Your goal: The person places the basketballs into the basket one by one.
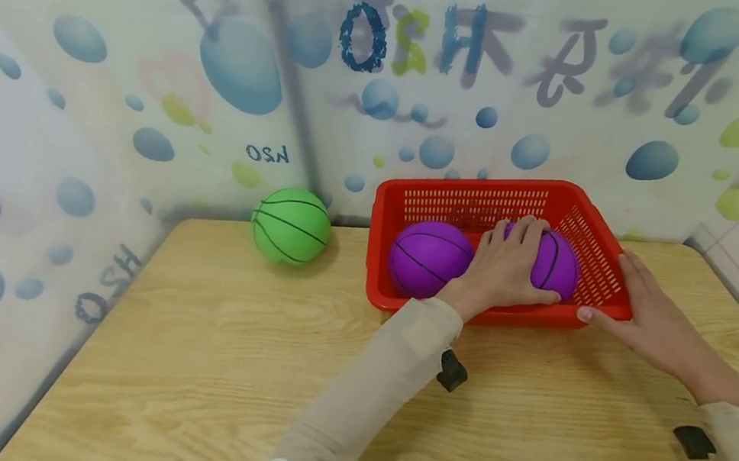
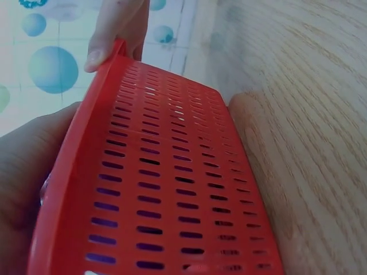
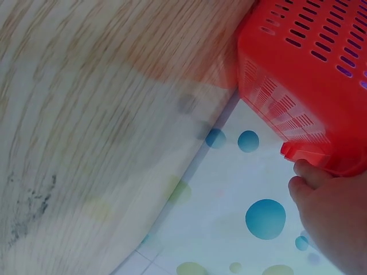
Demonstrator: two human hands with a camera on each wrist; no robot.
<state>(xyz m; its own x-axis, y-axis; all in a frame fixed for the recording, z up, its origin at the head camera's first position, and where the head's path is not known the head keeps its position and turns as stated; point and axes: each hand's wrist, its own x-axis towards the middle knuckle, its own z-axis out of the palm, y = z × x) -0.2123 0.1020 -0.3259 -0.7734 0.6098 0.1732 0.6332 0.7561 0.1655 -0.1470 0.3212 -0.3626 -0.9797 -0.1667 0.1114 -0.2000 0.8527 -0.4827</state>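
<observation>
A red perforated plastic basket (image 1: 375, 262) stands near the back of the table with two purple basketballs inside. My left hand (image 1: 508, 269) reaches over the front rim and holds the right purple ball (image 1: 562, 263), fingers over its top and thumb along its near side. Just left of that hand lies the other purple ball (image 1: 427, 257). With the thumb at the front corner and the fingers along the outer side, my right hand (image 1: 656, 323) grips the basket's right end. The left wrist view shows the slotted basket wall (image 2: 160, 166) between both hands.
A green ball (image 1: 291, 225) sits on the wooden table (image 1: 201, 364) left of the basket, close to the back edge. Behind the table hangs a white sheet (image 1: 327, 125) printed with blue and green bubbles. It also runs along the left side.
</observation>
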